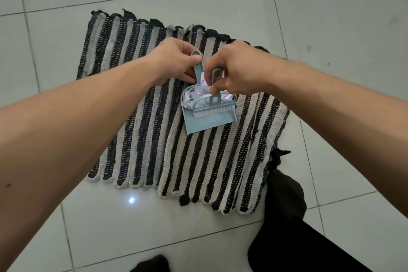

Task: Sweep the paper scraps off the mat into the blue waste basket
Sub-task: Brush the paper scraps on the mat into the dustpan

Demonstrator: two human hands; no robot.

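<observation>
A black-and-cream striped mat (154, 130) lies on the tiled floor. On its middle sits a small light-blue dustpan (199, 122) with white paper scraps (198, 93) piled at its back. My left hand (174, 59) grips the dustpan's handle (198, 66). My right hand (240, 68) pinches the handle of a small light-blue brush (207, 109), whose white bristles rest on the pan just in front of the scraps. The blue waste basket is not in view.
Pale floor tiles (331, 17) surround the mat on all sides. My dark-clothed leg and foot (284, 201) rest on the mat's near right corner. Another dark foot (150, 264) shows at the bottom edge.
</observation>
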